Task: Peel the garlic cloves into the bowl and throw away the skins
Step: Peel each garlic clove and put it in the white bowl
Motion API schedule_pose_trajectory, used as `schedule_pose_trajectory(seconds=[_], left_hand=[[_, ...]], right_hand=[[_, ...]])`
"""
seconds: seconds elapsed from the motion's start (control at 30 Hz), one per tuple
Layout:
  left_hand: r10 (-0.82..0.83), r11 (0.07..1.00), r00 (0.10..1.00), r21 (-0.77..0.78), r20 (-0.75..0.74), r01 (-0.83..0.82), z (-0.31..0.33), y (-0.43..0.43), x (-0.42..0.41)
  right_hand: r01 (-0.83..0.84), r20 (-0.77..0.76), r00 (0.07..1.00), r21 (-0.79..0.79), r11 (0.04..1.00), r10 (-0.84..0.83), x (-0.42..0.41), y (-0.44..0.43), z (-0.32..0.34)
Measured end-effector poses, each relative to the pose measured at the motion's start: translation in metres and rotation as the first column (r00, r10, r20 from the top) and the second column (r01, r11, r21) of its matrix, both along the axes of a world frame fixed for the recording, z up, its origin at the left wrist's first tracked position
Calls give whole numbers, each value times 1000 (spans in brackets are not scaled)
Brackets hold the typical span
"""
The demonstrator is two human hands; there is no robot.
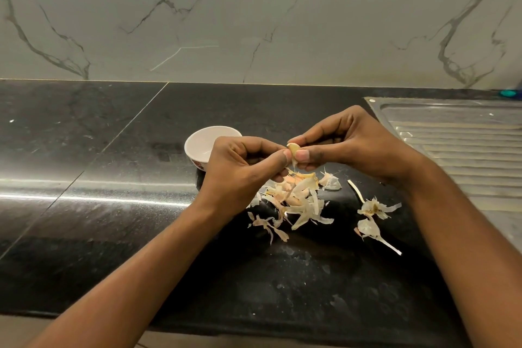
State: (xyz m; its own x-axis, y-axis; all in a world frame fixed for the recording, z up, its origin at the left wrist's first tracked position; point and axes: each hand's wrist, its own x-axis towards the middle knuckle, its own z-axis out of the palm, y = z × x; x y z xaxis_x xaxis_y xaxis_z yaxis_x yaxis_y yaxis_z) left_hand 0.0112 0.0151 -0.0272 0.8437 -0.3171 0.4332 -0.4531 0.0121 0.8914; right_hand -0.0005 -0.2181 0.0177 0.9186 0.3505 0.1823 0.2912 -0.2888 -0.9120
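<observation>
Both hands meet above the black counter, pinching one pale garlic clove (pixel 293 148) between them. My right hand (pixel 350 141) holds the clove between thumb and forefinger. My left hand (pixel 243 169) pinches it from the left with thumb and fingers, and a strip of skin hangs down below the clove. A heap of loose garlic skins (pixel 296 200) lies on the counter right under the hands. A small white bowl (pixel 200 141) stands just behind my left hand, partly hidden by it; its visible inside looks bare.
More skin scraps and a stalk piece (pixel 372 215) lie to the right of the heap. A steel sink drainboard (pixel 457 144) fills the right side. A marble wall rises behind the counter (pixel 99 150), whose front edge runs near the bottom.
</observation>
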Motion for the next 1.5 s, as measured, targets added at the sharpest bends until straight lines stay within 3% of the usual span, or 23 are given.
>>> schedule_pose_trajectory(seconds=[0.27,0.63,0.9,1.2,1.5], left_hand=[[5,1000,1000,6,18,-5,-1,1,-2],[22,994,994,-104,-108,-34,1,-3,1],[85,990,986,-101,-142,-100,-1,-4,3],[-64,978,970,-210,-234,13,1,-1,3],[-34,992,968,-124,-250,3,0,-2,4]], right_hand=[[-40,0,999,-23,999,40,-1,3,-2],[-87,-24,996,118,989,90,1,4,-5],[-26,-2,1000,228,973,27,1,-2,-2],[53,69,996,141,989,-63,2,-1,-1],[39,132,990,37,999,-43,-2,2,1]])
